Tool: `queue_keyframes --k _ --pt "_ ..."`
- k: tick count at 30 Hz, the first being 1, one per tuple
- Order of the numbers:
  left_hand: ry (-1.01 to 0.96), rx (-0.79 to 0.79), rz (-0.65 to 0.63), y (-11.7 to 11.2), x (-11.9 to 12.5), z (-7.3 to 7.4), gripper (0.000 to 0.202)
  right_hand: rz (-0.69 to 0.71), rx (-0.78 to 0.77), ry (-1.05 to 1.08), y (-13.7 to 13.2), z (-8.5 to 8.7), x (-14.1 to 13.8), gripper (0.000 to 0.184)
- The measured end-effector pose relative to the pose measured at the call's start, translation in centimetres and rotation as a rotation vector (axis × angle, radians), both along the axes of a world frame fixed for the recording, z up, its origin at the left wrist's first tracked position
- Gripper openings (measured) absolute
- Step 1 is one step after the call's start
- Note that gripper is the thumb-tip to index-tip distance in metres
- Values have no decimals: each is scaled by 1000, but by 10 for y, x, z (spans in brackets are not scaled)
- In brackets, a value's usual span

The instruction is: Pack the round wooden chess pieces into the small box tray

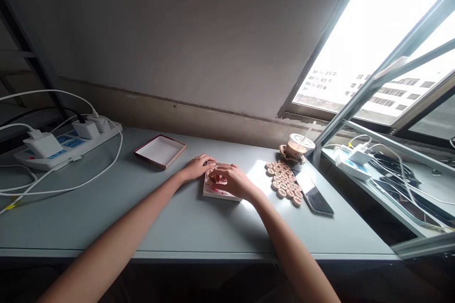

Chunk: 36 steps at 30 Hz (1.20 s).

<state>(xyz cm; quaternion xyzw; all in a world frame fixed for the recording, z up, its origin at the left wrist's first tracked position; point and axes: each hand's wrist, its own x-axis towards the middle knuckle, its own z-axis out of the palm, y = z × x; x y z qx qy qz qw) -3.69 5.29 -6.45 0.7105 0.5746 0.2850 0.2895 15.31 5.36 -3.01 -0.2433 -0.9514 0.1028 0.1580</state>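
Observation:
A shallow white-edged box [221,196] with red markings lies between my hands on the grey desk. My left hand [199,168] rests at its back left corner, fingers bent over the edge and holding it. Over the box arches my right hand [234,182], thumb and fingers curled around a small round wooden xiangqi piece [213,180] with a dark mark. The fingertips partly hide what lies in the box. To the right, several round wooden xiangqi pieces [283,184] lie flat in a close cluster, characters facing up.
An upturned box lid [160,150] with a white inside lies back left. Power strips with chargers [53,149] and white cables spread over the left side. A phone [316,196] and a lidded drink cup [297,146] with a straw stand beyond the pieces. A metal frame [350,104] borders the right.

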Motion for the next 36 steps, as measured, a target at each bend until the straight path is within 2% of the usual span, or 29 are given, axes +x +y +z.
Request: queue_keyframes --k 5,8,10,12,14,16,18,20,23,29,36 --pt "-35 -55 -82 0 -7 4 47 -54 35 -5 -4 -8 -4 15" --pt "-31 -96 -123 -2 -10 7 49 -33 22 -18 2 -2 1 15" --pt "-10 -103 -142 -2 -12 9 56 -76 6 -32 8 5 10 15" --pt "19 -96 -155 -3 -12 10 69 -223 40 -46 16 12 26 14" --pt "41 -91 -165 -3 -13 10 76 -466 126 -95 27 17 48 15" --pt "48 -78 -179 -3 -13 10 73 -745 185 -226 37 16 75 17" --pt "50 -63 -187 -3 -14 10 67 -974 140 -388 46 13 99 19" --pt "57 -62 -186 -4 -14 11 63 -1082 36 -468 52 10 117 22" --pt "66 -74 -182 -5 -13 12 62 -1064 -37 -465 54 11 124 24" --pt "50 -83 -173 -6 -13 15 60 -738 -8 -262 47 16 97 24" --pt "63 -89 -168 -8 -11 15 62 -601 49 -267 43 -2 66 37"
